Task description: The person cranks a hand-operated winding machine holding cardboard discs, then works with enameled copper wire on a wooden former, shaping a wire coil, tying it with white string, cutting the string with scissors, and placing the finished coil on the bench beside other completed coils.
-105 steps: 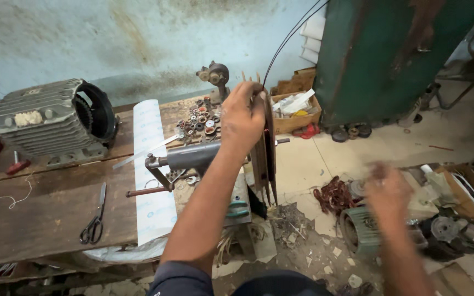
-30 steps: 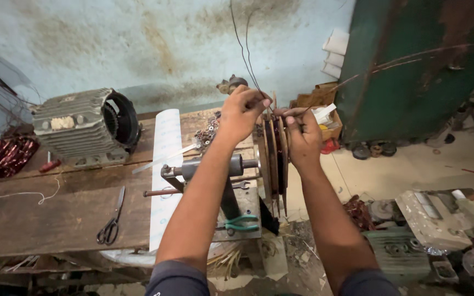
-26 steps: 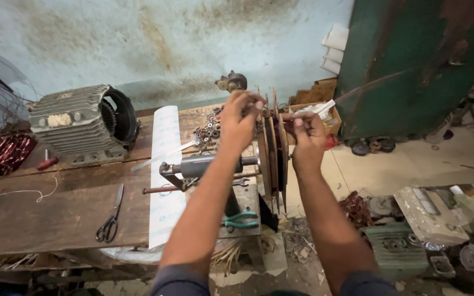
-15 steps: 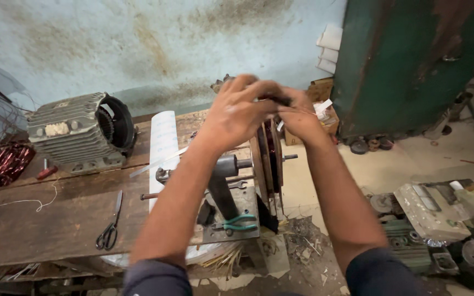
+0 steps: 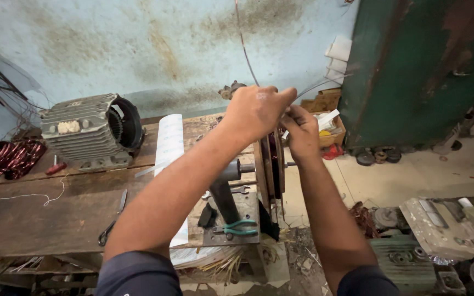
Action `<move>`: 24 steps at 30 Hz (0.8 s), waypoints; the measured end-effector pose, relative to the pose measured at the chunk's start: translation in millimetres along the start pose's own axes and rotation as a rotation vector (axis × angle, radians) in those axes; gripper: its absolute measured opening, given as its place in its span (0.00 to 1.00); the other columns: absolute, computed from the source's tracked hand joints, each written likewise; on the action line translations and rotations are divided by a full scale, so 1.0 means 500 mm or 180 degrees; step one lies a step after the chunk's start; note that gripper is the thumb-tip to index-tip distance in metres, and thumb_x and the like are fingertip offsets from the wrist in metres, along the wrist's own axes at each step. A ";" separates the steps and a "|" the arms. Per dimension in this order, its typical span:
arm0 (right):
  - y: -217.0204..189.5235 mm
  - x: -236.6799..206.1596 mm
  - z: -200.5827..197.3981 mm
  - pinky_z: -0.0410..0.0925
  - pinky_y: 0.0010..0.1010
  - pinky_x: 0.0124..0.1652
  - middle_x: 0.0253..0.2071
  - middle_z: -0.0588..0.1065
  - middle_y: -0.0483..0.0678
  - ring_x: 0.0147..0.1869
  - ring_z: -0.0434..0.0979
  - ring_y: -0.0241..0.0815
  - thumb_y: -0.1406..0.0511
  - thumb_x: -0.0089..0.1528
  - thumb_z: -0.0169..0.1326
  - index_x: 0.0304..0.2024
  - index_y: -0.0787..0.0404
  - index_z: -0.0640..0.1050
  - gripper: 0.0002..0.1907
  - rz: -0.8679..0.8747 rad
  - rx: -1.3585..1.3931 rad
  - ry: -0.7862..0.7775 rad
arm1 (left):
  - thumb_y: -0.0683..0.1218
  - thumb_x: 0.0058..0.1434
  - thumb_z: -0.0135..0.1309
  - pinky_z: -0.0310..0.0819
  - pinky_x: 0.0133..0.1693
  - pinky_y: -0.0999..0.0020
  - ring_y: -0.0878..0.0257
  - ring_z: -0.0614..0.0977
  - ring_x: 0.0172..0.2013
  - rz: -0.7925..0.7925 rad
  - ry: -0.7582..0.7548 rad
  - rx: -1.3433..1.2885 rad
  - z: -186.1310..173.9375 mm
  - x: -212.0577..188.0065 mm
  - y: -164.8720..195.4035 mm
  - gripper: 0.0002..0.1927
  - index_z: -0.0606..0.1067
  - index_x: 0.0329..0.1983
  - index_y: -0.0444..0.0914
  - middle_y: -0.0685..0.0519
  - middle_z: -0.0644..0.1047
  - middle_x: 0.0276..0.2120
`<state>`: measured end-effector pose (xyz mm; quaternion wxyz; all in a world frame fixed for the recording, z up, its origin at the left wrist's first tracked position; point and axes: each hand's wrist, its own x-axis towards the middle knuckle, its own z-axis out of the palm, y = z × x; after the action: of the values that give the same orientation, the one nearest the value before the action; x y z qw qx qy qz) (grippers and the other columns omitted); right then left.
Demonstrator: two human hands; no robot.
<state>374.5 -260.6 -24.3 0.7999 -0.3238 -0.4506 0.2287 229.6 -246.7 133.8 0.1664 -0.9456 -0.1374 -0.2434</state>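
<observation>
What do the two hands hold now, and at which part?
Both the left hand and right hand pinch thin wire just above the wooden winding discs; the exact grip is hidden.

Winding former on the bench edge

Upright wooden discs [image 5: 270, 164] stood on a grey spindle, reddish copper coil between them; a thin wire [image 5: 246, 49] ran up from their top.

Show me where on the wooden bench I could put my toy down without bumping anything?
The bare brown wooden bench top is free between the grey ribbed motor housing, the thin white string and the black-handled scissors. It is crowded around the disc-shaped winding former, where the left hand and right hand meet, above the green-handled pliers.
</observation>
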 end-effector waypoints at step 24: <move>0.005 0.043 0.026 0.70 0.29 0.43 0.41 0.78 0.49 0.43 0.74 0.34 0.71 0.72 0.51 0.47 0.69 0.76 0.05 -0.0863 -0.0637 0.0265 | 0.45 0.55 0.59 0.79 0.42 0.66 0.59 0.80 0.48 0.2248 0.1533 0.1313 -0.080 0.029 -0.036 0.18 0.76 0.51 0.47 0.53 0.71 0.61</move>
<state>373.6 -240.4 -8.8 0.8052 -0.3472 -0.4772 0.0591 218.9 -242.9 178.5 0.4504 -0.7984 0.1895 -0.3519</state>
